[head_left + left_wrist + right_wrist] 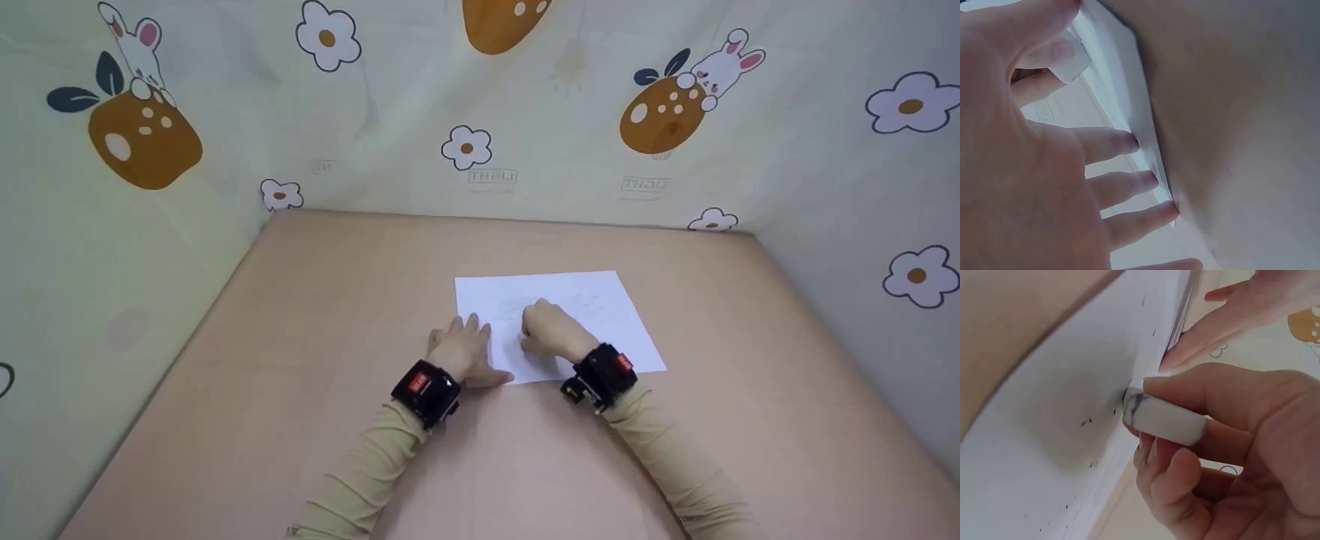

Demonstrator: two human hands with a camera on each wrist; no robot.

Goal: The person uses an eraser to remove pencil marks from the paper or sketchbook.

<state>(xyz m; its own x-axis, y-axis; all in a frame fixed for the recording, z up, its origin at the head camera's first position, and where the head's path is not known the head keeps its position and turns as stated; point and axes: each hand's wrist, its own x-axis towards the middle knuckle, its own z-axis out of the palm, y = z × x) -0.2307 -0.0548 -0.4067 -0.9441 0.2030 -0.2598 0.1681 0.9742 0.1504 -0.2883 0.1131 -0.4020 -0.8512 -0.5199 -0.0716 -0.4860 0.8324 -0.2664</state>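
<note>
A white sheet of paper (pixel 630 330) with faint grey pencil marks lies on the table. My right hand (pixel 555 330) pinches a white eraser (pixel 1171 419) between thumb and fingers, its smudged end against the paper. Dark crumbs (pixel 1090 421) dot the sheet near it in the right wrist view. My left hand (pixel 461 351) rests with fingers spread on the sheet's left edge, thumb along the near edge. In the left wrist view its straight fingers (pixel 1129 185) touch the paper's edge, and the eraser shows beyond. From the head view the eraser is hidden under the right hand.
The light brown tabletop (pixel 315 315) extends around the paper on all sides. A pale curtain (pixel 405 97) printed with flowers, rabbits and brown fruit hangs behind and beside the table. Each wrist wears a black camera band (pixel 427 394).
</note>
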